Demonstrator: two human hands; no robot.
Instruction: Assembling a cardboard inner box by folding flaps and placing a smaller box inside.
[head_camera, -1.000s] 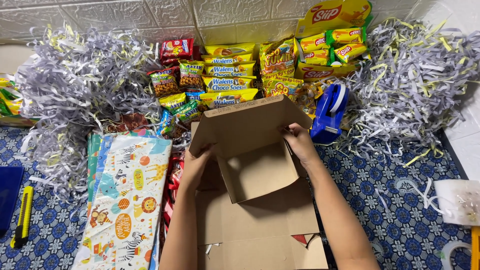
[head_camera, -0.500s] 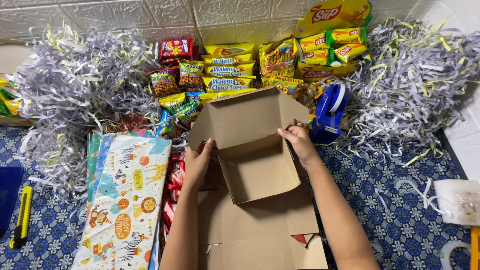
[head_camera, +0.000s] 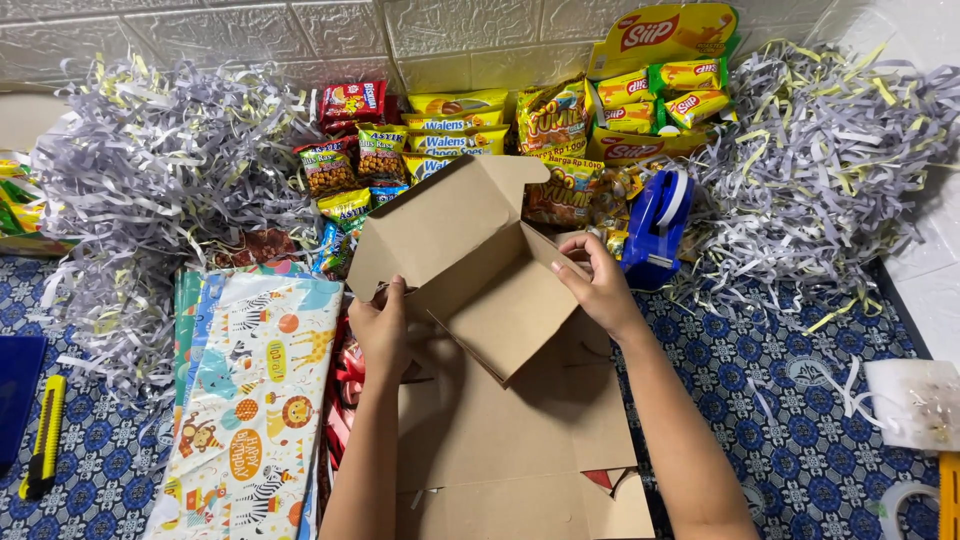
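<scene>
Holding a half-folded cardboard box (head_camera: 480, 270): left hand (head_camera: 382, 335) pinches its left wall, right hand (head_camera: 598, 285) pinches the right flap. Prob. light, stiff, creases easily; grip at edges w/ fingertips.

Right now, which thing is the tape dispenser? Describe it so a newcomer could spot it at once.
Start at the brown cardboard box both hands are folding. Just past the right hand, toward the wall, stands the tape dispenser. It is the only solid blue plastic item, between yellow snack packets and shredded paper.
</scene>
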